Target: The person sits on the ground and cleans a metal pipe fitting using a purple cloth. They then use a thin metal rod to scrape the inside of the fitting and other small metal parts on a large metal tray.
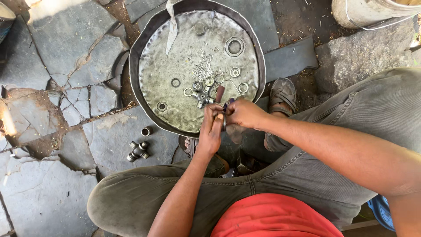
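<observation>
My left hand and my right hand meet over the near rim of a round, dented metal pan. The left fingers pinch a small dark ring-shaped part, pressed against my right hand. My right hand is closed on a thin tool; only its purple end shows above the fingers. Just beyond the hands, in the pan, lie a steel joint cross and a reddish-brown handle. Several small bearing cups and loose needle rollers are scattered there too.
The pan also holds a large hex nut, a small nut and a bent metal strip. A second joint cross and a cup lie on the cracked stone floor. My sandalled foot rests right of the pan; a pale bucket stands far right.
</observation>
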